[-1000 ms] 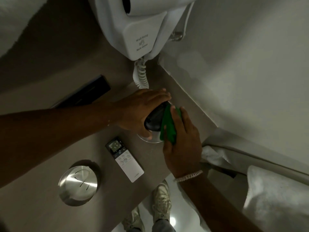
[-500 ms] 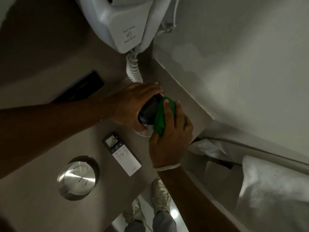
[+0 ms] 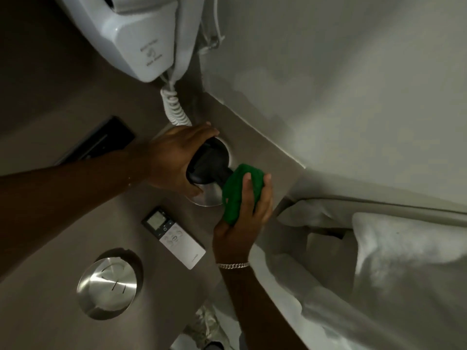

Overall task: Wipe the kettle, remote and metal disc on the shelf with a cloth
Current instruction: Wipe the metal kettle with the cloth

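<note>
Dim light falls on a grey-brown shelf (image 3: 63, 311) set into a corner of pale walls, seen from above. At its back right stands the kettle (image 3: 209, 162), dark on top with a band of bare metal showing at its lower edge; whether anything is inside it cannot be told, since its top is covered. The left hand (image 3: 177, 157) is clamped over the kettle's dark top, fingers wrapped around the far side and thumb on the near side. The right hand (image 3: 245, 210) has its grip closed on a bunched green cloth (image 3: 237, 193), which is pressed against the kettle's right side, near the shelf's front edge. A chain bracelet (image 3: 233, 265) circles that wrist. Just in front of the kettle lies the remote (image 3: 174, 236), flat, with its small screen at the far end and white body pointing toward the viewer. Nearer and to the left of it sits the metal disc (image 3: 107, 282), brushed and shiny, apart from the remote. On the wall above hangs a white hairdryer unit (image 3: 141, 39) with a coiled cord (image 3: 175, 109) dropping to the left hand's knuckles. White bedding (image 3: 391, 261) lies below the shelf at right.
</note>
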